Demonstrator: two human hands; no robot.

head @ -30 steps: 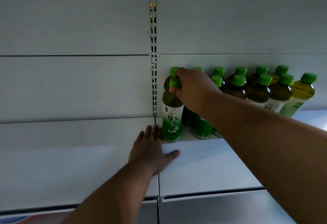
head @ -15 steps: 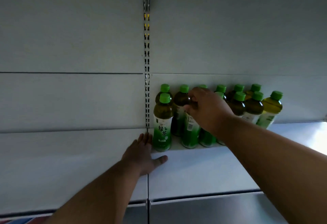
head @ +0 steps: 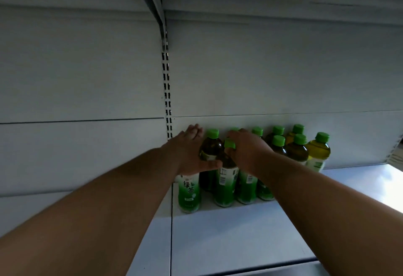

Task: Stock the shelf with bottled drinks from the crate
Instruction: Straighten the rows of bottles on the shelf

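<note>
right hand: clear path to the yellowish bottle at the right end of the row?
Probably yes. The right hand is on a cap in the front row; the yellowish bottle stands at the open right end, with bare shelf beside it and nothing in front.

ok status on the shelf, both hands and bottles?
Left hand flat on the front-left bottle. Right hand grips the next bottle near its cap. Bottles upright on shelf. Nothing blocking.
</note>
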